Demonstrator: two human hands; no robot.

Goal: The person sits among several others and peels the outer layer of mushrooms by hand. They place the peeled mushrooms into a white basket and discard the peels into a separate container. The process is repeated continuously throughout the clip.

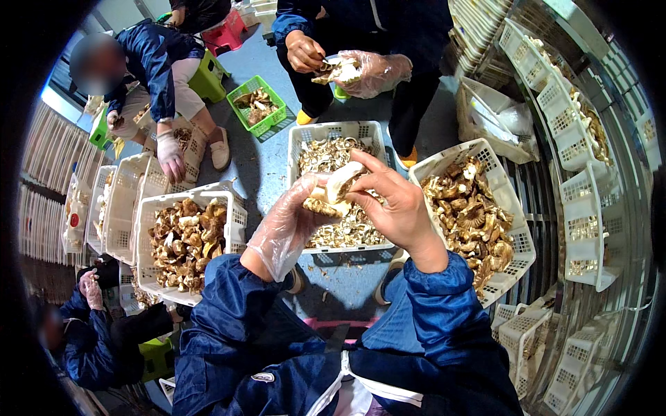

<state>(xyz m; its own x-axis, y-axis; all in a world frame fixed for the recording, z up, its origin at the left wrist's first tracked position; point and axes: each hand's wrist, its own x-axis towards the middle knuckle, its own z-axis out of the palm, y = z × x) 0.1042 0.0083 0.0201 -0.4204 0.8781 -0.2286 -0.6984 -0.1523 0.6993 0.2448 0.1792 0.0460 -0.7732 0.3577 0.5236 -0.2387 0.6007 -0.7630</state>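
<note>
My left hand (291,221), in a clear plastic glove, holds a mushroom (321,206) with a brown edge and pale flesh. My bare right hand (393,200) pinches a whitish mushroom piece (344,179) between thumb and fingers, against the mushroom in the left. Whether the two are still joined, I cannot tell. Both hands are above a white plastic basket (333,129) of small mushroom trimmings. To the right, another white basket (522,249) holds large brown mushrooms. A third white basket (147,249), at the left, is also filled with brown mushrooms.
Opposite, a co-worker's gloved hand (372,73) and bare hand (304,51) hold a mushroom. Two more co-workers sit at the left. A green basket (283,112) with mushrooms stands on the blue floor (242,148). White crates (580,223) line the right; a bin (525,148) stands at upper right.
</note>
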